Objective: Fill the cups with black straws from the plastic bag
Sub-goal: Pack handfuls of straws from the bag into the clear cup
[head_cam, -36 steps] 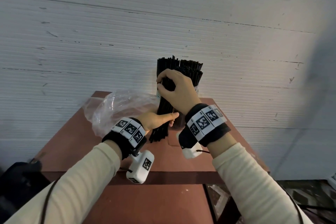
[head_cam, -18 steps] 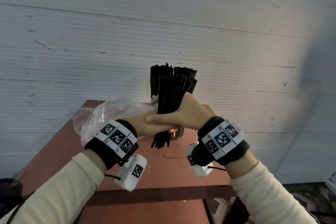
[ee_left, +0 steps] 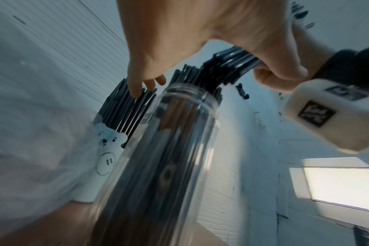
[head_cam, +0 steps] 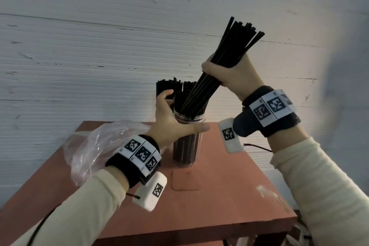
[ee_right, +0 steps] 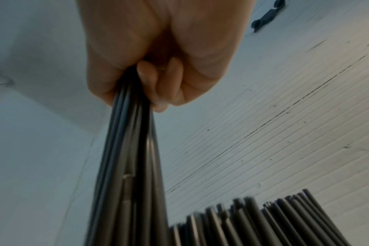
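Dim, cool light fills all three views. In the left wrist view a bright ceiling panel (ee_left: 339, 184) glows overexposed — the clear cup (ee_left: 169, 149) beside it smears with motion blur. The head view softens right of the right hand (head_cam: 233, 74), where a grey shadow blurs the wall. Below that hand, the right wrist view's straw tips (ee_right: 263, 221) blur — wall lines bow at edges.

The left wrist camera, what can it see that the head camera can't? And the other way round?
Only the left wrist view shows a white cup with cartoon animal faces, full of black straws, standing beside the clear cup, and a bright window.

Only the head view shows the red-brown table, the crumpled plastic bag and the far ends of the straw bundle.

Both show the clear cup, the left hand by its rim, and the right hand gripping the straw bundle.
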A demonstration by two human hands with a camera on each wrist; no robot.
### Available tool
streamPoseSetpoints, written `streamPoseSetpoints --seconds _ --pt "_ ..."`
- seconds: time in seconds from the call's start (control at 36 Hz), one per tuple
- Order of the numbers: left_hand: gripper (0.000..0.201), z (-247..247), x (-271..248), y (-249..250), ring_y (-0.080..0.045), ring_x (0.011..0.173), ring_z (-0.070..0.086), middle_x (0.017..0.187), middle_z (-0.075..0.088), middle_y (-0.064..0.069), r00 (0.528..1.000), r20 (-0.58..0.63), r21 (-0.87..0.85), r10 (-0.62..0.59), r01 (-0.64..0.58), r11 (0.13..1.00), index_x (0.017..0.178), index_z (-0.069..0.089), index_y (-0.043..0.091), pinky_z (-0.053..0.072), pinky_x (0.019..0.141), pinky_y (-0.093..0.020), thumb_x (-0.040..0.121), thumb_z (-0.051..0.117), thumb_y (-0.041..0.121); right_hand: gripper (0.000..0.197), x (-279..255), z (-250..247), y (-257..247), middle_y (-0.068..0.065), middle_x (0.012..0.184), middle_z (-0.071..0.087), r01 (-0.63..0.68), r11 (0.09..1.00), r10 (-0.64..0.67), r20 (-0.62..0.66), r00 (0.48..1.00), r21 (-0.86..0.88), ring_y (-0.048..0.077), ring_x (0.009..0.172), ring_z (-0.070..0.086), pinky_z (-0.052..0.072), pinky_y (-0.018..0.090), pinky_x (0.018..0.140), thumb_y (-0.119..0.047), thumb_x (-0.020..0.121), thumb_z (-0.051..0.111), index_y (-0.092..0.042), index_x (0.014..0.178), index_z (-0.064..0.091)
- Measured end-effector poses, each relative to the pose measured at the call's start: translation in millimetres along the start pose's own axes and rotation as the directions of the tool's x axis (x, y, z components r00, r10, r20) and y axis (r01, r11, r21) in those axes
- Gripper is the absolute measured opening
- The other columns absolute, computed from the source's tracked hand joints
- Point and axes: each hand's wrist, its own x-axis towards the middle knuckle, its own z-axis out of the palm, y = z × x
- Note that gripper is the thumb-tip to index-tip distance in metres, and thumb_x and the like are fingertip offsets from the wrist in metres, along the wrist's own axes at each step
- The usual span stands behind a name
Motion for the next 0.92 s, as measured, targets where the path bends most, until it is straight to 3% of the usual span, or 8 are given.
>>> streamPoseSetpoints --seconds 0.08,0.14,0.22,0.28,0.42,0.56,0.69,0.92 --pt "0.146 0.4 19.2 -6.8 -0.011 0.135 0.036 0.144 0.031 0.006 0.988 0.123 0.089 -0.089 0.079 0.993 0.14 -0.005 0.049 0.031 0.115 -0.042 0.029 0.088 0.067 0.013 12.1 -4.8 3.6 0.001 0.067 0.06 -0.053 0.998 0.053 -0.001 0.999 0.025 0.011 0.059 0.056 0.041 0.022 0.049 -0.013 0.081 0.071 -0.002 0.08 0.063" --pt "0.144 1.2 27.8 -9.1 -0.009 0.129 0.045 0.139 0.043 0.008 0.978 0.163 0.106 -0.133 0.117 0.988 0.144 -0.004 0.043 0.033 0.114 -0.042 0.037 0.092 0.055 0.015 18.4 -5.0 7.3 0.005 0.069 0.06 -0.074 0.996 0.074 0.005 0.997 0.041 0.017 0.062 0.057 0.043 0.028 0.053 -0.015 0.079 0.071 -0.002 0.081 0.063" --pt "0.104 2.6 34.7 -12.8 -0.004 0.109 0.059 0.118 0.062 0.009 0.98 0.148 0.09 -0.133 0.12 0.989 0.135 0.032 0.027 0.045 0.106 -0.039 0.053 0.095 0.029 0.025 25.6 -5.7 13.0 0.006 0.072 0.06 -0.075 0.997 0.075 0.007 0.997 0.007 0.018 0.065 0.058 0.045 0.029 0.056 -0.018 0.079 0.07 0.005 0.086 0.062" --pt "0.081 -0.2 36.2 -10.5 -0.006 0.104 0.064 0.11 0.068 0.006 0.976 0.201 0.097 -0.086 0.067 0.993 0.125 0.05 0.021 0.049 0.101 -0.038 0.057 0.093 0.024 0.023 28.6 -5.8 15.2 0.005 0.073 0.06 -0.051 0.998 0.052 0.021 0.998 -0.04 0.014 0.065 0.059 0.046 0.024 0.056 -0.017 0.081 0.069 0.004 0.084 0.062" --pt "0.03 -7.0 29.2 0.1 -0.018 0.092 0.069 0.093 0.072 -0.009 0.917 0.397 0.002 0.043 -0.047 0.999 0.1 0.065 0.0 0.053 0.083 -0.025 0.074 0.079 -0.002 0.03 32.3 -2.7 17.2 0.011 0.075 0.057 -0.006 0.997 0.009 0.031 0.999 -0.072 0.018 0.068 0.06 0.052 0.03 0.062 -0.015 0.082 0.067 0.013 0.085 0.056" --pt "0.053 -10.0 30.9 -2.4 -0.015 0.104 0.067 0.106 0.072 -0.005 0.923 0.384 0.01 -0.034 0.032 0.999 0.114 0.064 0.012 0.051 0.095 -0.03 0.068 0.086 0.027 0.028 30.0 6.0 16.7 0.01 0.072 0.055 0.013 0.995 -0.004 0.093 0.996 -0.099 0.015 0.065 0.056 0.048 0.026 0.06 -0.014 0.083 0.066 0.011 0.081 0.057" --pt "0.072 -19.5 31.3 -4.8 -0.01 0.111 0.065 0.116 0.071 0.004 0.932 0.345 -0.025 -0.108 0.124 0.992 0.122 0.062 0.021 0.044 0.105 -0.034 0.061 0.077 0.058 0.03 26.8 12.6 21.2 0.012 0.072 0.054 0.005 0.996 0.007 0.132 0.991 -0.09 0.017 0.064 0.056 0.048 0.029 0.06 -0.014 0.084 0.065 0.014 0.082 0.056" --pt "0.072 -22.4 24.7 -2.7 -0.008 0.115 0.062 0.121 0.068 0.003 0.917 0.38 0.003 -0.122 0.13 0.991 0.125 0.057 0.023 0.044 0.106 -0.033 0.064 0.078 0.055 0.026 21.4 26.4 24.3 0.01 0.07 0.056 -0.01 0.995 0.029 0.19 0.981 -0.102 0.013 0.063 0.056 0.048 0.025 0.059 -0.01 0.084 0.066 0.014 0.08 0.057"
